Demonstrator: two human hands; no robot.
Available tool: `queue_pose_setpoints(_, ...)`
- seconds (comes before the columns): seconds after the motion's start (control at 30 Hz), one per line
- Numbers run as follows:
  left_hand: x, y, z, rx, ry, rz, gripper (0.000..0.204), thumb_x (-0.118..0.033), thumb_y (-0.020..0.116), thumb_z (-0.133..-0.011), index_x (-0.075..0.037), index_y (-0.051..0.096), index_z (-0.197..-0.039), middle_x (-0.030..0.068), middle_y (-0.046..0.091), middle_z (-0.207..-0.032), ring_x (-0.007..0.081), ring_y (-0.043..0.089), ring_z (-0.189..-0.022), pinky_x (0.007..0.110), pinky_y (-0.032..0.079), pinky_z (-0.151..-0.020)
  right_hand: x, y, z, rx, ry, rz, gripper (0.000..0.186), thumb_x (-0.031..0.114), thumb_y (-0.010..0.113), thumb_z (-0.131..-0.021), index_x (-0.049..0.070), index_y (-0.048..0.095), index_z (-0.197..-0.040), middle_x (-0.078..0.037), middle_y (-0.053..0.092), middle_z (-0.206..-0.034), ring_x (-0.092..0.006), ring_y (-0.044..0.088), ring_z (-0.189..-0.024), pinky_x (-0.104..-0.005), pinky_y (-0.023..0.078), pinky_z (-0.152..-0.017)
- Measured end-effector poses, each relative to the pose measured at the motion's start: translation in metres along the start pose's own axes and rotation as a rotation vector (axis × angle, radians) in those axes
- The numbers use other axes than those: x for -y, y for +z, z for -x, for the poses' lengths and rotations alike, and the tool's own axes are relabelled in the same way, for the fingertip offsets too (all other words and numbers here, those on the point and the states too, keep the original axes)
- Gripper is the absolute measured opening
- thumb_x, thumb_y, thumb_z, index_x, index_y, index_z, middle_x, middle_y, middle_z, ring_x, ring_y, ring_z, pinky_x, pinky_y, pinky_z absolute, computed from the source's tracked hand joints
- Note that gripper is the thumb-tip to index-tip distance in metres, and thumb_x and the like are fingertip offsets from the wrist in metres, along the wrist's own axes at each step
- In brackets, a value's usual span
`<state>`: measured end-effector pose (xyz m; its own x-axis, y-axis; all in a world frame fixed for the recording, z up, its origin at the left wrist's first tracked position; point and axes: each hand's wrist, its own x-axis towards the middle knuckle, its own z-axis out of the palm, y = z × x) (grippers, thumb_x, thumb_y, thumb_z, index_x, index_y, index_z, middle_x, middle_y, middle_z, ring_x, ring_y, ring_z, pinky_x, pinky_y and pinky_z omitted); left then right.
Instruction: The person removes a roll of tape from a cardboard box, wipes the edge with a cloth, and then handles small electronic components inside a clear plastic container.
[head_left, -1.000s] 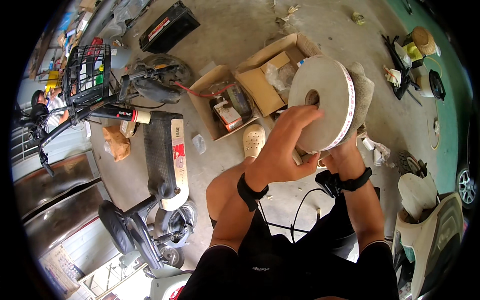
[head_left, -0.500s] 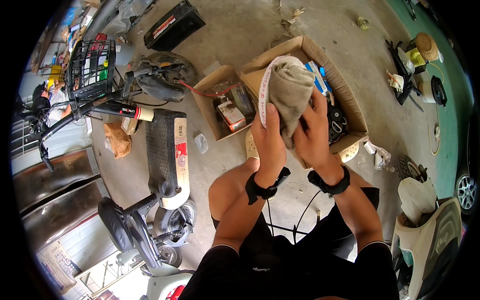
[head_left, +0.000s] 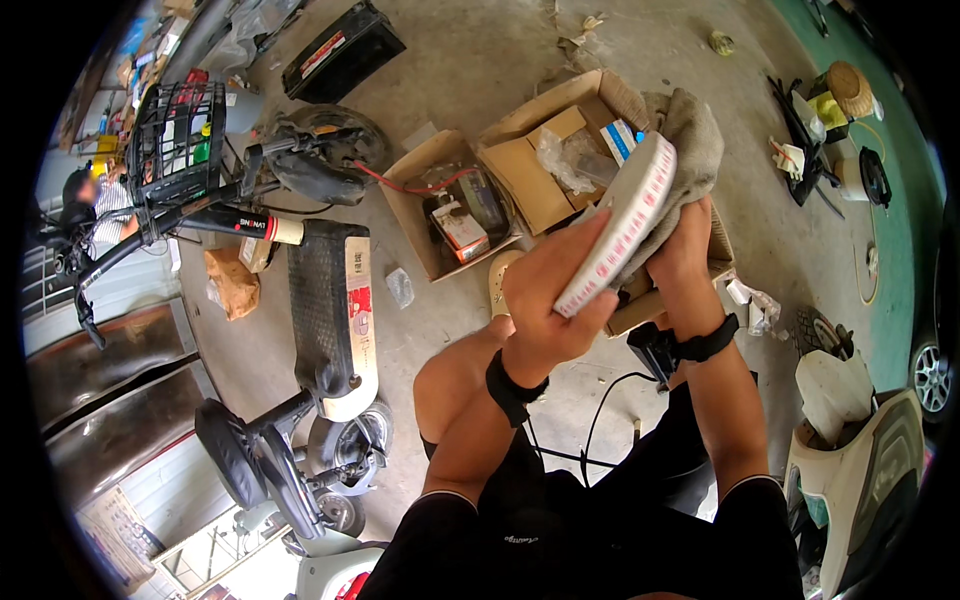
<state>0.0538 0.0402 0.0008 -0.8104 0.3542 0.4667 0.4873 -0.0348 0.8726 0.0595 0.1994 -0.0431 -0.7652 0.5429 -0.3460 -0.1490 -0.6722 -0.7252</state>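
My left hand (head_left: 550, 300) is closed on a round, flat thing with a pale rim (head_left: 625, 215) that carries red print. The thing is tilted, so its edge faces me and its kind cannot be told. A grey-brown cloth (head_left: 693, 135) lies bunched along its far right side. My right hand (head_left: 685, 250) grips this cloth against the thing; its fingers are partly hidden. Below both hands stands an open cardboard box (head_left: 545, 103) with a blue-and-white carton (head_left: 618, 142) and clear plastic wrap (head_left: 562, 165) in it.
A smaller cardboard box (head_left: 407, 205) with a red cable (head_left: 395, 182) stands to the left. Beyond it are an electric scooter (head_left: 320, 310) and a black battery (head_left: 340, 55). At the right are a pale scooter body (head_left: 850, 490) and a white bucket (head_left: 853, 183). Another person (head_left: 108, 205) is far left.
Both hands have turned the round thing and cloth, moving them to the right. Its printed edge now faces me, and the cloth has shifted to its far right side.
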Motion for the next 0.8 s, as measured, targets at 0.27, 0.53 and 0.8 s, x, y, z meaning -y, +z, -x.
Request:
queue_pose_setpoints(0.27, 0.008, -0.001, -0.015, 0.127, 0.294, -0.588, 0.056, -0.033, 0.074, -0.068, -0.004, 0.062, -0.114, 0.0108, 0.058, -0.091, 0.0298, 0.059, -0.079, 0.042, 0.051, -0.079, 0.016, 0.004, 0.021, 0.226, 0.384, -0.364, 0.051, 0.036, 0.037, -0.094, 0.003, 0.041, -0.133, -0.014, 0.046, -0.134, -0.0289, 0.047, -0.121, -0.0426, 0.038, -0.103)
queue_pose_setpoints(0.53, 0.008, -0.004, -0.020, 0.142, 0.183, -0.617, 0.064, -0.037, 0.074, -0.069, -0.003, 0.057, -0.120, 0.0119, 0.051, -0.093, 0.0304, 0.052, -0.084, 0.047, 0.042, -0.087, 0.014, -0.016, 0.032, 0.454, 0.398, -0.206, 0.050, 0.030, 0.041, -0.092, 0.002, 0.040, -0.133, -0.015, 0.047, -0.133, -0.0278, 0.048, -0.121, -0.0414, 0.039, -0.102)
queue_pose_setpoints(0.8, 0.016, 0.003, -0.013, 0.154, 0.295, -0.595, 0.065, -0.038, 0.077, -0.061, -0.003, 0.062, -0.114, 0.0108, 0.053, -0.089, 0.0298, 0.053, -0.082, 0.044, 0.044, -0.081, 0.019, -0.007, 0.024, 0.115, 0.337, -0.107, 0.047, 0.034, 0.038, -0.094, 0.001, 0.045, -0.128, -0.015, 0.052, -0.126, -0.0259, 0.053, -0.114, -0.0379, 0.043, -0.098)
